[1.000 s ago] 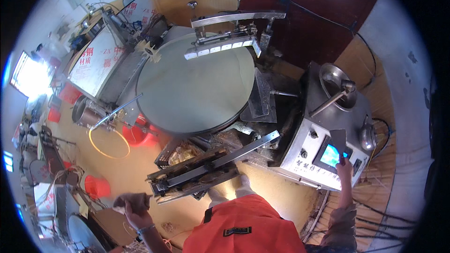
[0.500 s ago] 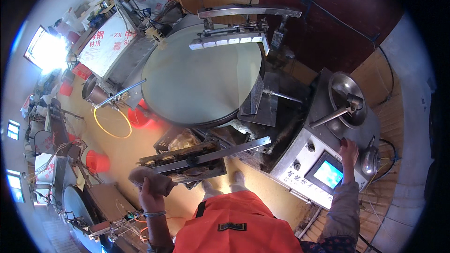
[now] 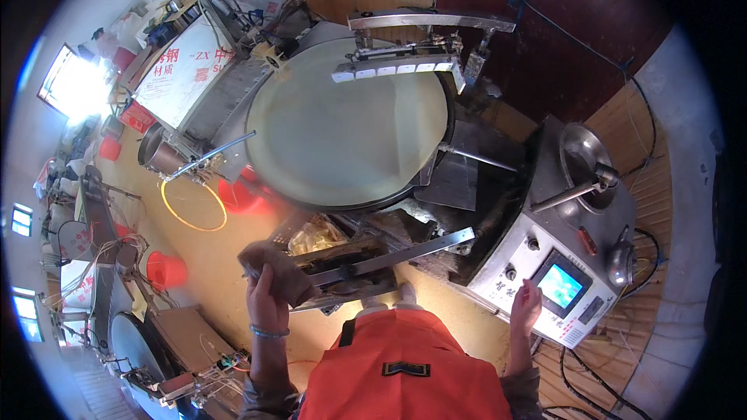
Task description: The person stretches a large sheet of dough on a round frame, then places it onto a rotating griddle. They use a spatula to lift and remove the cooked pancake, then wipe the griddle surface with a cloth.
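My left hand (image 3: pixel 267 301) is closed round a folded brown-grey cloth (image 3: pixel 278 271). The cloth stands up above my fingers, beside a long flat metal bar (image 3: pixel 397 257) over a crate. My right hand (image 3: pixel 527 309) is at the near left of the lit screen (image 3: pixel 562 284) on a steel control box. Its fingers are loosely bent and nothing shows in them; whether they touch the panel I cannot tell. A red-handled tool (image 3: pixel 587 242) lies on top of the box. Ahead is a large round griddle (image 3: pixel 342 132) covered with a pale, thin layer.
A metal arm with a row of white blocks (image 3: pixel 397 68) spans the griddle's far side. Right of it are a steel bowl (image 3: pixel 585 163) and a kettle (image 3: pixel 620 264). Red buckets (image 3: pixel 166 271) and a yellow hose (image 3: pixel 193 227) lie left; cables run below the control box.
My right hand has moved left and nearer, from the control box's top to beside the screen, uncovering the red-handled tool. The cloth in my left hand has shifted rightward and up.
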### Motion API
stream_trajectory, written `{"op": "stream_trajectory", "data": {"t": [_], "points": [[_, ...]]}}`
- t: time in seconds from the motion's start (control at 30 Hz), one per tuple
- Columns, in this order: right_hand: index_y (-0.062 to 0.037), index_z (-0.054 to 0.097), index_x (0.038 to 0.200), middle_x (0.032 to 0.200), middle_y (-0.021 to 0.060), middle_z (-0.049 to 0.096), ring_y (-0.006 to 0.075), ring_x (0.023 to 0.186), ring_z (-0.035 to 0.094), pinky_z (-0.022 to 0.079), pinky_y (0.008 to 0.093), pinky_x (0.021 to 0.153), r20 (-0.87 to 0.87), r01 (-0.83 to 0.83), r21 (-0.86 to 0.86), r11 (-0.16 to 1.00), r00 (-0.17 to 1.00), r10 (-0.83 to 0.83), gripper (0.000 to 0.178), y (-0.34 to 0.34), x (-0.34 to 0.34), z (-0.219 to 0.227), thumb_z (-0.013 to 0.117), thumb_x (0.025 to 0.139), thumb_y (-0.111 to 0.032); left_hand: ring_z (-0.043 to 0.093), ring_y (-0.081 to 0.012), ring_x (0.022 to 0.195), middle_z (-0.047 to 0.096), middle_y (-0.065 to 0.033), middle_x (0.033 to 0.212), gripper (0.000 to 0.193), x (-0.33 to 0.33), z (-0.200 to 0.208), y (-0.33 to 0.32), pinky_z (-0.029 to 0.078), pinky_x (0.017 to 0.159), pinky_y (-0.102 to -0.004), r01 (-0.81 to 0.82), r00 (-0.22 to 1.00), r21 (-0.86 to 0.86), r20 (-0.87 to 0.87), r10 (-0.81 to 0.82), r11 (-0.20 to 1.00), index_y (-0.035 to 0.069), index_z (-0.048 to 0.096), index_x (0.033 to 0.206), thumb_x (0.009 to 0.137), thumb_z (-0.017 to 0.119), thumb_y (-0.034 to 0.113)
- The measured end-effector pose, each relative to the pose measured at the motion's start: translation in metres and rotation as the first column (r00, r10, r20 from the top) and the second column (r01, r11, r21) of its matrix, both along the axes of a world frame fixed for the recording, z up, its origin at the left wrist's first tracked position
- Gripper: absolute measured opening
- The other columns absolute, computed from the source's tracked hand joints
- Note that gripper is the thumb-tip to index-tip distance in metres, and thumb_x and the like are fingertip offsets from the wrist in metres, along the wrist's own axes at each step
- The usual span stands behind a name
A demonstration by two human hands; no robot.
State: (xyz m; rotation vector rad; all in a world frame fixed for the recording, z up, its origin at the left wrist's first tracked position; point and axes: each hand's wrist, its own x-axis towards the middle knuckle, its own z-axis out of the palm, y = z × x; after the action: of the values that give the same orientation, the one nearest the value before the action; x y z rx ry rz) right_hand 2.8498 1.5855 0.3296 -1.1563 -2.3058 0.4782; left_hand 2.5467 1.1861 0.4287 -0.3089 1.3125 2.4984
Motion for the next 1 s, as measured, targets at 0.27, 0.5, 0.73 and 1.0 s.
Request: {"op": "stream_trajectory", "data": {"t": [0.27,0.5,0.73,1.0], "points": [[-0.0061,0.063,0.097,0.08,0.0097,0.06,0.0195,0.06,0.056,0.047,0.032,0.056,0.011,0.125,-0.179,0.976,0.992,-0.125,0.017,-0.06,0.021,-0.015,0.058,0.081,-0.006,0.062,-0.0195,0.082,0.062,-0.0065,0.096,0.025,-0.119,0.002,0.059,0.053,0.066,-0.0328,0.369,0.926,-0.041,0.102,-0.364,0.928,0.007,0.054,0.113,0.089,0.054,0.015],[-0.0061,0.063,0.096,0.081,0.0081,0.06,0.018,0.062,0.056,0.047,0.0292,0.056,0.037,0.07,-0.331,0.941,0.997,-0.062,0.017,-0.063,0.012,-0.037,0.058,0.08,-0.005,0.063,-0.0215,0.069,0.06,-0.0067,0.087,0.023,-0.191,-0.05,0.239,0.055,0.054,-0.0408,0.664,0.745,0.011,0.074,-0.663,0.748,0.009,0.052,0.112,0.092,0.053,0.018],[-0.005,0.065,0.093,0.088,0.0117,0.063,0.0232,0.072,0.059,0.048,0.0325,0.066,0.179,0.229,-0.405,0.885,0.969,-0.168,0.016,-0.029,0.029,-0.055,0.056,0.079,-0.006,0.066,-0.0276,0.08,0.064,-0.0107,0.094,0.024,-0.283,-0.151,0.477,0.057,0.066,-0.0479,0.504,0.836,-0.037,0.272,-0.477,0.863,0.006,0.049,0.116,0.096,0.044,0.018],[-0.0033,0.065,0.101,0.087,0.0143,0.064,0.0246,0.075,0.059,0.048,0.0338,0.069,0.349,0.314,-0.378,0.871,0.92,-0.181,0.023,-0.001,0.074,-0.083,0.06,0.085,-0.018,0.064,-0.0278,0.088,0.063,-0.0113,0.102,0.026,-0.335,-0.224,0.588,0.056,0.069,-0.0498,0.515,0.792,-0.085,0.429,-0.434,0.853,0.007,0.053,0.115,0.09,0.05,0.014]]}}
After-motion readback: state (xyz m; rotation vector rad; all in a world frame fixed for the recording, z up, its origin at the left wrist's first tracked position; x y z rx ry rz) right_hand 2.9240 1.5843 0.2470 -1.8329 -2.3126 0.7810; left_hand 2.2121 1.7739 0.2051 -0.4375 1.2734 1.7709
